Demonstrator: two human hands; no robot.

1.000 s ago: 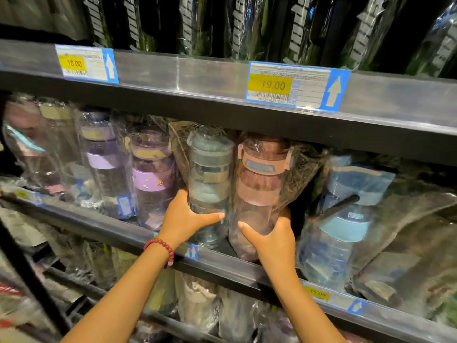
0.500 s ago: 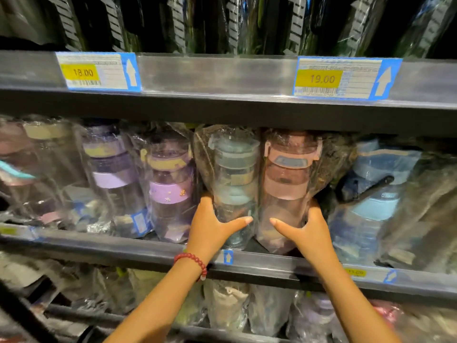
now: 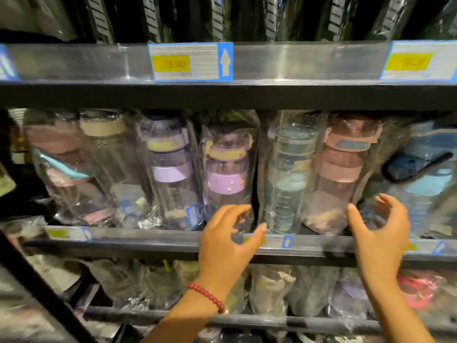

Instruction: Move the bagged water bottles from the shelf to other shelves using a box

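Observation:
Several bagged water bottles stand in a row on the middle shelf (image 3: pixel 148 240). A clear bottle with a grey-blue lid (image 3: pixel 288 174) and a pink-lidded bottle (image 3: pixel 342 169) stand upright side by side at the centre. My left hand (image 3: pixel 227 240), with a red bead bracelet on the wrist, hovers in front of the shelf edge, fingers loosely spread, holding nothing. My right hand (image 3: pixel 378 231) hovers just right of the pink-lidded bottle, fingers apart, also holding nothing. No box is in view.
Purple-banded bottles (image 3: pixel 226 169) and others fill the shelf to the left, a blue bottle (image 3: pixel 427 179) to the right. The shelf above (image 3: pixel 296 63) carries price labels and dark bagged items. More bagged goods crowd the lower shelf (image 3: pixel 269 288).
Both hands have let go of the clear and pink-lidded bottles and pulled back from them. The two bottles now stand upright on the shelf. The view has shifted left.

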